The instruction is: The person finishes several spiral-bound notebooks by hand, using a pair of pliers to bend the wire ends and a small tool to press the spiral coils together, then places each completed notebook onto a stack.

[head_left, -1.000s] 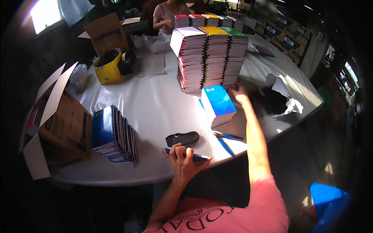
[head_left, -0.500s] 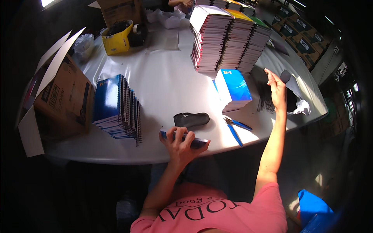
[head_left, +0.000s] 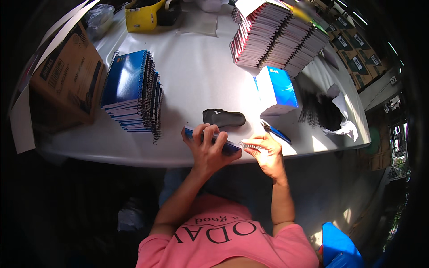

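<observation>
Close beside notebook (head_left: 230, 148), coil (head_left: 251, 146) in right hand (head_left: 270, 157)

Widest passage: bare white tabletop (head_left: 190, 80) between the stack of blue-covered spiral notebooks (head_left: 125, 80) and the elongated black case (head_left: 228, 119), running back toward the yellow container (head_left: 142, 18). Left limit: open brown cardboard box (head_left: 67, 78), standing close beside that stack. Case lies just beyond the fingers of the left hand (head_left: 208, 147), low, obstructing straight-ahead travel. Narrower lane between case and blue-topped block of white pages (head_left: 279, 89); tall, white-paged notebook stacks (head_left: 266, 38) wall it off behind. Blue-handled pliers (head_left: 280, 134) lie just beyond the right hand (head_left: 267, 156). Farther right, black wire coils (head_left: 319, 109) and crumpled white paper (head_left: 346, 127) crowd the route.
</observation>
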Demonstrator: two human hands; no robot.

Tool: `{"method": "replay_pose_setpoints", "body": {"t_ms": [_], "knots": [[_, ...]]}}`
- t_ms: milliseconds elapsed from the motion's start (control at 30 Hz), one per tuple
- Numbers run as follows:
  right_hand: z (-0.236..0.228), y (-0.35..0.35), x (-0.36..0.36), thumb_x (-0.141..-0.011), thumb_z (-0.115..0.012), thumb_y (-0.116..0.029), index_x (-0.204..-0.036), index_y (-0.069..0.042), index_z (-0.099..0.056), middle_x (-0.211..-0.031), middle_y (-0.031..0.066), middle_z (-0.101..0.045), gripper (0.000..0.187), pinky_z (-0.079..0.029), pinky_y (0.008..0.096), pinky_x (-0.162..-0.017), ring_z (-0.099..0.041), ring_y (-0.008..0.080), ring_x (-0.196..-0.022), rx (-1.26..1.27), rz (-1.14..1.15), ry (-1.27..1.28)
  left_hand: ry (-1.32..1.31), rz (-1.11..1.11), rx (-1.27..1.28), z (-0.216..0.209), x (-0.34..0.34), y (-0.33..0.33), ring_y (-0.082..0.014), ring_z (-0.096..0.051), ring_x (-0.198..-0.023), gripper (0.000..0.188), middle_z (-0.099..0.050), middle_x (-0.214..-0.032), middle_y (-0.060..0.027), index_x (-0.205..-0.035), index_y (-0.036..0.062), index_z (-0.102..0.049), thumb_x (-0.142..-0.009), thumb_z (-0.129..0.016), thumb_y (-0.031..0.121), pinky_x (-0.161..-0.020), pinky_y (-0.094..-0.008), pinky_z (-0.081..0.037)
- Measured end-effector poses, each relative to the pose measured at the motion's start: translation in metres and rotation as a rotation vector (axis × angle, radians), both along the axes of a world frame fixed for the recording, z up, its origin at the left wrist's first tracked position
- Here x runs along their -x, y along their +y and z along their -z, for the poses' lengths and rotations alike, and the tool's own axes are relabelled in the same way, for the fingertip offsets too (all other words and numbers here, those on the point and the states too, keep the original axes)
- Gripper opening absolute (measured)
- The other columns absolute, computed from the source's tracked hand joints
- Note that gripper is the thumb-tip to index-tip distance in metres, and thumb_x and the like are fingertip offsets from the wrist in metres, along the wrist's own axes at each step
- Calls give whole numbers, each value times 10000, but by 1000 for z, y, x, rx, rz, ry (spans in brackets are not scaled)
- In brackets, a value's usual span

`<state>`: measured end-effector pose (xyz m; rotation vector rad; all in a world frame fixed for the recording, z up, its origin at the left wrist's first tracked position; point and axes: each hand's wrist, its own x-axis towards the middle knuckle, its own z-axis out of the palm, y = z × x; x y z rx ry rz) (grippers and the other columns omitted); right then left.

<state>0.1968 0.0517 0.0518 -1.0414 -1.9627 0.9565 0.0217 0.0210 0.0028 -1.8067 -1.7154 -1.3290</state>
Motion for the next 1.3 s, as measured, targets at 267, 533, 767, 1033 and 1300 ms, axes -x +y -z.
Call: {"method": "replay_pose_setpoints", "body": {"t_ms": [267, 533, 767, 1033, 1300], "knots": [[2, 10, -17, -963, -522, -269, -1130, -47, -646, -709, 30, -616, 304, -392, 192, -498, -469, 58, -517, 349, -194, -22, 40, -21, 77, -1, 2, 2, -260, -440, -979, 528, -487, -900, -15, -811, 170, -561, -520, -789, 546, -859, -535, -285], [-17, 5, 0, -855, -636, -89, -1139, -37, -615, -851, 103, -649, 290, -468, 270, -575, -581, 126, -637, -152, -178, -257, 6, 47, 147, -9, 19, -8, -253, -438, -981, 602, -490, -912, -28, -890, 148, -577, -551, -744, 618, -865, -474, -305], [-29, 49, 4, -932, -526, -123, -1298, -67, -523, -1007, 131, -643, 370, -493, 319, -763, -612, 201, -849, 128, -388, -223, -49, 109, 114, -2, 28, -7, -273, -435, -996, 550, -479, -951, -60, -868, 133, -582, -551, -786, 533, -864, -447, -334], [34, 100, 50, -738, -657, -138, -966, -70, -525, -1136, 108, -567, 273, -375, 436, -994, -514, 275, -1117, -80, -331, -279, -117, 172, 127, -13, 31, -10, -344, -356, -1100, 553, -409, -1109, -126, -774, 70, -548, -485, -869, 416, -896, -466, -359], [21, 79, 4, -757, -750, -219, -826, 17, -640, -1107, 277, -610, 269, -385, 493, -1012, -548, 400, -1122, 537, -741, 353, -218, 212, 214, -13, 33, -12, -343, -353, -1111, 536, -411, -1122, -128, -783, 71, -552, -511, -860, 416, -882, -451, -367]]}}
